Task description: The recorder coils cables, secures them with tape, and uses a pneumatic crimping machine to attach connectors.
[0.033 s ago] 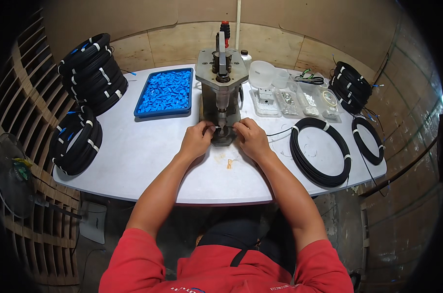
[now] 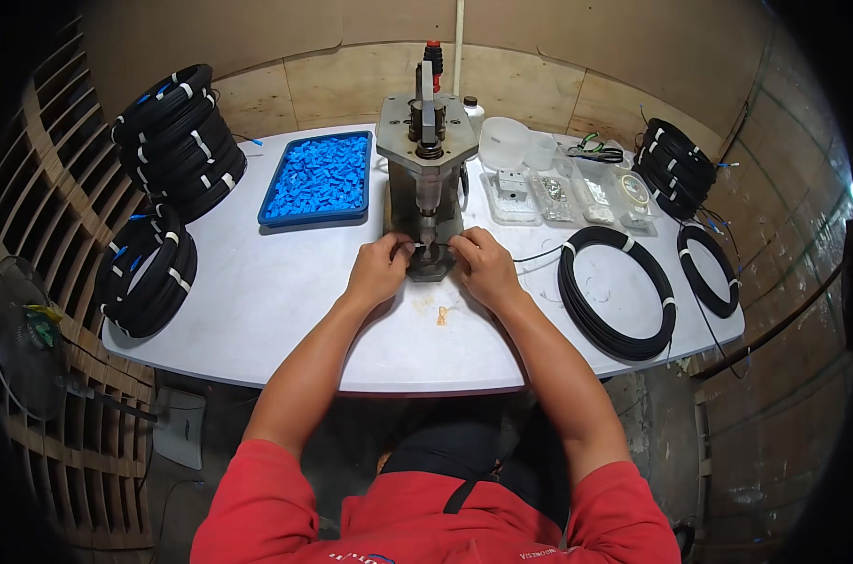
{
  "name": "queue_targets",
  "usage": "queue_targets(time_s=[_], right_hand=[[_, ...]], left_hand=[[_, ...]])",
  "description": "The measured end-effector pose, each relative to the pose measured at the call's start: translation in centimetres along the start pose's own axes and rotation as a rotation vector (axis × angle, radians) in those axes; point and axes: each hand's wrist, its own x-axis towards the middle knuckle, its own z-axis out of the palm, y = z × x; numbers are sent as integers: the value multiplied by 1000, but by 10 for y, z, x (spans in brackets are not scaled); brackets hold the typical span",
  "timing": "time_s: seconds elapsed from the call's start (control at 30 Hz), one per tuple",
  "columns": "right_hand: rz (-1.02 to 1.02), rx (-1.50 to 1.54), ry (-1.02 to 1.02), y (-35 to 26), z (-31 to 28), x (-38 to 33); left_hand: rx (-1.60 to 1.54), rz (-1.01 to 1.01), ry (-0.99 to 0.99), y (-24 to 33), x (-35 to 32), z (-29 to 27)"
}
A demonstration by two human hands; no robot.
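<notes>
A metal bench press (image 2: 428,155) stands in the middle of the table, its ram coming down between my hands. My left hand (image 2: 381,267) is closed in a pinch at the left of the press's lower die, on something too small to make out. On the other side my right hand (image 2: 485,267) pinches the end of a black cable (image 2: 537,256). That cable runs out from behind the hand to a coil of black cable (image 2: 669,303) tied with white bands. The cable's tip at the die is mostly hidden by my fingers.
On the left rise stacked black coils (image 2: 193,155) and another coil pile (image 2: 180,273). A blue tray (image 2: 265,222) of small blue pieces lies left of the press. Clear containers (image 2: 504,146) and small-parts boxes (image 2: 516,214) stand right of it, near pliers (image 2: 595,150). More coils (image 2: 675,169) sit far right.
</notes>
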Motion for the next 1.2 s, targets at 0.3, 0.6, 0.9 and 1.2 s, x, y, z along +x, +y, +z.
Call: queue_targets(time_s=[0.3,0.6,0.9,1.2], right_hand=[[-5,-14,-6,2,1,-2],[7,29,0,4,3,-2],[7,26,-13,3,4,-1],[22,26,-10,3,1,-2]], left_hand=[[38,-16,-12,3,1,-1],[41,1,-20,-3,4,1],[61,21,-30,-4,3,-1],[29,-12,-20,3,1,-2]])
